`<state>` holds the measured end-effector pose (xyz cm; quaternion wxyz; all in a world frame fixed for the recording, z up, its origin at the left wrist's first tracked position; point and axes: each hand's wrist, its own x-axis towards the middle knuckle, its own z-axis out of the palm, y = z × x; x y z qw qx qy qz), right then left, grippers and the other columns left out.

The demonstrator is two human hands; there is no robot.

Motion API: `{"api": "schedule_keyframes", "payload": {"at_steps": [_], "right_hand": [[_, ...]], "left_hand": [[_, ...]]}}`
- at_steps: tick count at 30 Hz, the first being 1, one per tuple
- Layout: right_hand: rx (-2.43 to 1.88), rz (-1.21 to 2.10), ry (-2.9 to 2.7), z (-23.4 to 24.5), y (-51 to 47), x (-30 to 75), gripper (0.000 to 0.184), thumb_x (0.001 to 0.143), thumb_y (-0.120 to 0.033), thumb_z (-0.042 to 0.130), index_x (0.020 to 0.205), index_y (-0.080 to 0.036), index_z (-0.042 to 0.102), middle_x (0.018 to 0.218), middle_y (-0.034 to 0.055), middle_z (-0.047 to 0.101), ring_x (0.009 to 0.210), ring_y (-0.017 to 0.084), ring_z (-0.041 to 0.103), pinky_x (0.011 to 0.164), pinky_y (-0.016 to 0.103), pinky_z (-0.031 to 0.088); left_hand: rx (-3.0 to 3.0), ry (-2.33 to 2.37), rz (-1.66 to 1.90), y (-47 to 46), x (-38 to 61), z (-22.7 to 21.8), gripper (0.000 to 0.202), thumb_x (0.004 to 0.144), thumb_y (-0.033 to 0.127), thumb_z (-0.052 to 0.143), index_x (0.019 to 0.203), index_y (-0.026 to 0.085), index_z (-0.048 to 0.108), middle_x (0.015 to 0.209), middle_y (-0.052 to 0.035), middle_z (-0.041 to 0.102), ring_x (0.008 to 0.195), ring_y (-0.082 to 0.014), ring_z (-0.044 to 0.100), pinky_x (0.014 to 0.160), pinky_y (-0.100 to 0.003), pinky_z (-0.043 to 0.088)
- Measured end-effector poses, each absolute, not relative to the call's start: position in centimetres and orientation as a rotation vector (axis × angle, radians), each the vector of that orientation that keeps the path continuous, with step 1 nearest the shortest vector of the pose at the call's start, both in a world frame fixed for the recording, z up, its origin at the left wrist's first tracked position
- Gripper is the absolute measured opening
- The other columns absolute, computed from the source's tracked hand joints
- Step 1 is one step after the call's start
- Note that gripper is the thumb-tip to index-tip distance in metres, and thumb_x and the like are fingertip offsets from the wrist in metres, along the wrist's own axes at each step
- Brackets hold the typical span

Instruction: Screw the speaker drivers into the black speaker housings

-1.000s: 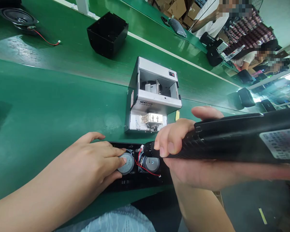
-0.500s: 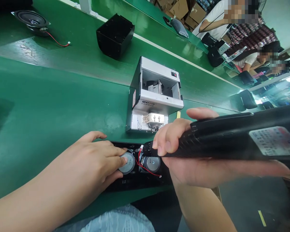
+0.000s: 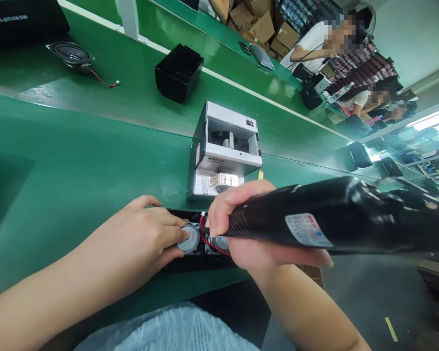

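1. My left hand [image 3: 146, 230], fingers flat and apart, pins the round silver speaker magnet [image 3: 192, 240] at lower centre.
2. My right hand [image 3: 256, 253] has its grip clamped round the black electric screwdriver [image 3: 332, 219]; its tip is hidden.
3. I would seat the tip square before driving.

bright overhead light, glare on green bench [image 3: 95, 122], edges warped.
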<state>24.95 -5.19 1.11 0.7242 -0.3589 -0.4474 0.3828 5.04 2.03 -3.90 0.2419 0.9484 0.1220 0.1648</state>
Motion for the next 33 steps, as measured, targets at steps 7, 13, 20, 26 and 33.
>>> {"api": "schedule_keyframes", "payload": {"at_steps": [7,13,20,26,33], "right_hand": [[-0.697,0.786,-1.033,-1.2,-4.2,25.1,0.074,0.082,-0.094,0.069,0.093,-0.022,0.078,0.052,-0.0024,0.061,0.038,0.018,0.056,0.040,0.032,0.047],[-0.605,0.808,-1.043,-3.1,-4.1,25.0,0.079,0.085,-0.099,0.058,0.109,-0.025,0.073,0.064,-0.0013,0.066,0.048,0.016,0.059,0.046,0.029,0.048],[-0.591,0.832,-1.087,-3.4,-4.0,25.2,0.060,0.087,-0.084,0.074,0.097,-0.025,0.066,0.071,-0.0018,0.067,0.060,0.015,0.062,0.057,0.030,0.051],[-0.557,0.898,-1.101,-0.7,-3.9,26.1,0.065,0.089,-0.088,0.067,0.105,-0.024,0.066,0.067,-0.0038,0.064,0.054,0.014,0.060,0.052,0.029,0.050],[-0.433,0.614,-0.844,5.5,-6.9,33.5,0.077,0.092,-0.096,0.048,0.105,-0.024,0.071,0.057,-0.0062,0.062,0.041,0.015,0.057,0.039,0.029,0.048]], "left_hand": [[2.634,0.350,0.417,2.2,5.0,-4.2,0.022,0.110,0.038,0.063,0.098,0.030,0.080,0.111,0.0039,0.088,0.094,-0.0223,0.081,0.096,-0.043,0.043],[2.653,0.372,0.393,2.3,4.8,-3.8,0.016,0.107,0.038,0.066,0.105,0.034,0.082,0.108,0.0046,0.087,0.089,-0.0218,0.080,0.098,-0.044,0.044],[2.778,0.554,0.228,1.1,5.9,-2.5,0.028,0.105,0.049,0.063,0.095,0.028,0.078,0.091,0.0001,0.084,0.079,-0.0254,0.076,0.092,-0.048,0.044],[2.976,0.854,-0.029,-1.1,8.2,-1.3,0.029,0.104,0.048,0.066,0.091,0.025,0.078,0.089,-0.0061,0.084,0.085,-0.0327,0.076,0.085,-0.050,0.040],[3.007,1.096,-0.528,-4.0,12.0,0.7,0.037,0.108,0.027,0.047,0.095,0.018,0.081,0.097,-0.0169,0.083,0.095,-0.0426,0.076,0.084,-0.054,0.042]]}}
